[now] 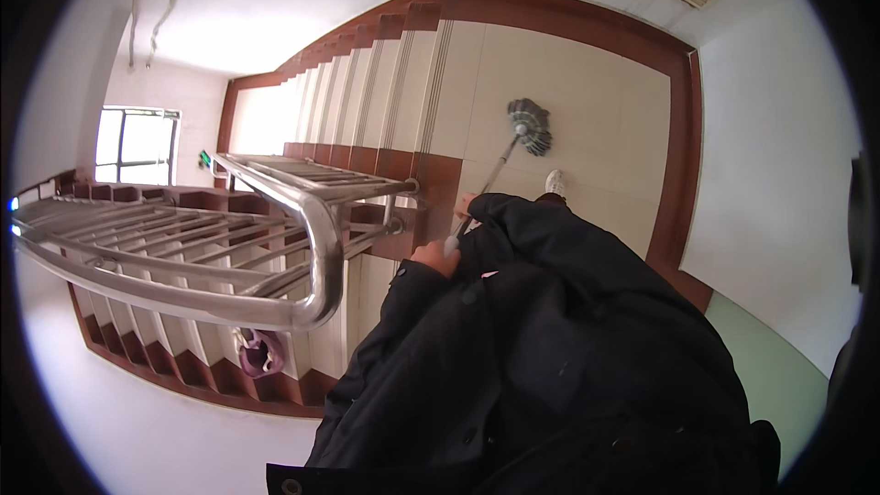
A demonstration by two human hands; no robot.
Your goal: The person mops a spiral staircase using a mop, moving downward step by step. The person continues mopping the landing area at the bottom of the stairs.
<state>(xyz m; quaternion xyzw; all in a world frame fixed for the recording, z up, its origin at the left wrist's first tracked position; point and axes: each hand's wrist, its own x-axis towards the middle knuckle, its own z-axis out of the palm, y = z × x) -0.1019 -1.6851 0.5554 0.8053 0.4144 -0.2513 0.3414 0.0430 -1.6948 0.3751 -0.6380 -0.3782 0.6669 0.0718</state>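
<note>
A string mop with a grey, striped-looking head (539,115) rests on the beige tiled landing (570,82) ahead of me. Its metal pole (496,173) slants back towards my body. My right hand (465,206) is closed around the pole in front of my dark jacket. Lower and further left, my left hand (434,258) grips the pole's light-coloured end. Both sleeves are dark. A white shoe (555,183) shows on the tiles just behind the mop head.
Stainless steel railings (323,261) stand close on the left, between two stair flights. One flight (375,82) adjoins the landing. A purple bag (269,356) lies on the other flight's steps. Red-brown skirting (677,110) edges the landing beneath white walls. A window is at far left.
</note>
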